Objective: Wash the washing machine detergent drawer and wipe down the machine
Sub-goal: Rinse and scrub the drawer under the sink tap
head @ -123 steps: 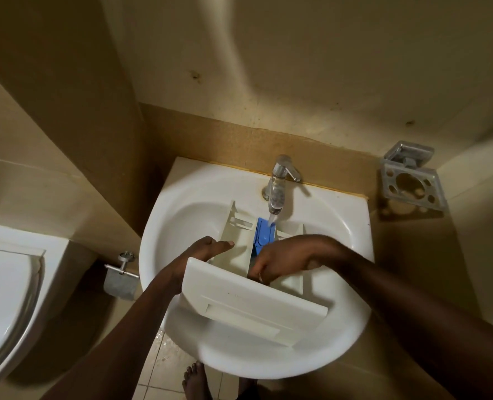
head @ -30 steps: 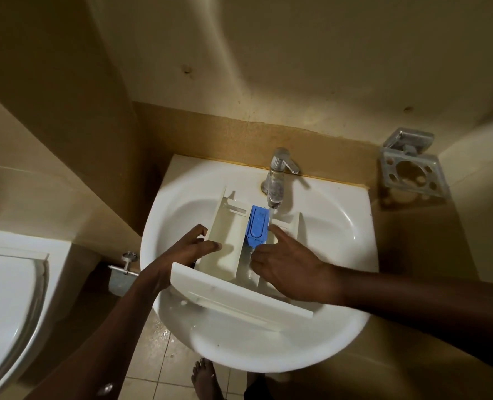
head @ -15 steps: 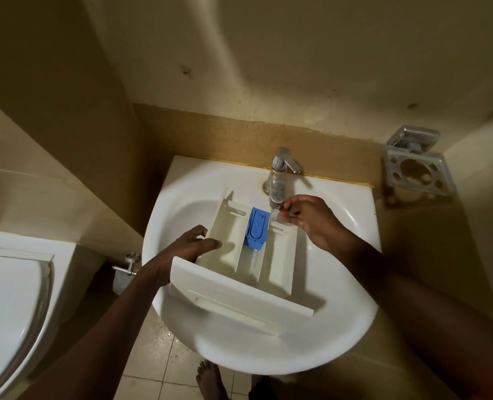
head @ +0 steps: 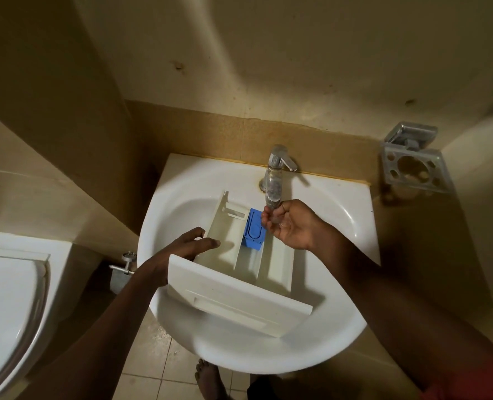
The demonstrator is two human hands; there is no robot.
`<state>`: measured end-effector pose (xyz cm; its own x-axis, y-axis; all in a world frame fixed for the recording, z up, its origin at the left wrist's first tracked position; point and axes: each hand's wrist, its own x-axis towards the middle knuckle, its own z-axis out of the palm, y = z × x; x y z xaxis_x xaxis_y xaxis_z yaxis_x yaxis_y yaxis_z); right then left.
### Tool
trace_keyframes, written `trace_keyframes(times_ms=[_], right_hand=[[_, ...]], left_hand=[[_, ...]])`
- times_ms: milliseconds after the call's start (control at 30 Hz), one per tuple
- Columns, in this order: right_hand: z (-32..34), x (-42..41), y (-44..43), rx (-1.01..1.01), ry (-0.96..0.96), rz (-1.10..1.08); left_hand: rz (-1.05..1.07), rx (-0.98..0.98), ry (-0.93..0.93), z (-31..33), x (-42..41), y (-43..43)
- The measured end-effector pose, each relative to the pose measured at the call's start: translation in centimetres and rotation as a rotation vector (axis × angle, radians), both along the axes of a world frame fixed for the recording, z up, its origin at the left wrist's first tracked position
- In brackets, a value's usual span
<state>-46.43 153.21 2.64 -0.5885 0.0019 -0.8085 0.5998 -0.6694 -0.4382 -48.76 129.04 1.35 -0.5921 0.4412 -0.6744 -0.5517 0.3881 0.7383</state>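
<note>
Since a second ago the right hand [head: 290, 223] has left the drawer [head: 239, 272] and risen to the tap [head: 274, 180] spout, where it is cupped palm-up, fingers loosely curled and holding nothing, apparently catching water, though the stream is hard to make out. Largest first: the sink [head: 352, 215] holds the drawer tilted across its bowl, front panel toward the person, the left hand [head: 187, 248] gripping its left wall with thumb inside, and the blue insert [head: 254, 229] sits in the middle slot. I judge this the rinsing step; next, bring wet fingers down into the compartments and rub, left hand steadying.
</note>
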Motion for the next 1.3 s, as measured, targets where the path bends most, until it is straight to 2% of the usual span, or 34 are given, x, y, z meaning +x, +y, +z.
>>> trace_keyframes(times_ms=[100,200,267,400,533,567,667,733,867,900,1000,1067,1133,1200,1267,1300], right_hand=[[1.3,1.5,-0.8,0.056,-0.032,0.156],[2.1,2.9,-3.5,0.285,-0.009,0.486],[2.2,3.2,-5.5,0.421,0.007,0.608],[1.4,3.2,-7.6,0.542,0.001,0.638],[-0.1,4.9,-8.9,0.548,0.001,0.502],[-0.1,5.2,-8.7,0.556,-0.011,0.526],[0.8,5.2,-7.6,0.664,-0.029,0.794],[1.5,4.3,-7.5,0.646,-0.023,0.851],[1.6,3.2,-9.1,0.703,-0.015,0.654],[1.3,3.3,-9.3,0.709,0.000,0.659],[1.1,4.4,-7.8,0.797,0.085,0.908],[1.4,4.8,-6.0,0.824,0.148,1.128],[2.2,4.6,-4.5,0.734,0.204,1.221],[2.4,3.9,-2.8,0.658,0.219,1.114],[2.1,2.8,-1.0,0.769,0.215,0.818],[1.5,2.2,-0.2,0.751,0.200,0.628]], left_hand=[[-0.017,-0.021,0.001,-0.1,-0.1,-0.1],[-0.049,0.025,0.046,0.0,0.2,-0.3],[-0.119,0.050,0.115,0.3,0.5,-0.6],[-0.115,0.018,0.137,-0.4,0.3,-0.5],[-0.008,0.000,-0.016,-1.5,0.0,0.0],[0.011,-0.006,-0.027,-1.6,0.0,-0.2],[-0.032,0.019,-0.022,-1.7,0.1,-0.4],[-0.050,0.012,0.015,-1.4,0.5,-0.4],[-0.172,-0.019,0.148,-1.1,1.3,-0.1],[-0.172,-0.011,0.148,-1.1,1.1,-0.2],[-0.056,0.020,0.072,-1.4,0.5,-0.2],[-0.083,-0.028,0.115,-2.0,0.4,-0.5],[-0.136,0.008,0.211,-1.8,0.9,-0.4],[-0.185,0.008,0.243,-1.7,1.1,-0.4],[-0.154,-0.005,0.196,-1.6,1.1,-0.7],[-0.134,-0.004,0.165,-1.1,1.0,-0.6]])
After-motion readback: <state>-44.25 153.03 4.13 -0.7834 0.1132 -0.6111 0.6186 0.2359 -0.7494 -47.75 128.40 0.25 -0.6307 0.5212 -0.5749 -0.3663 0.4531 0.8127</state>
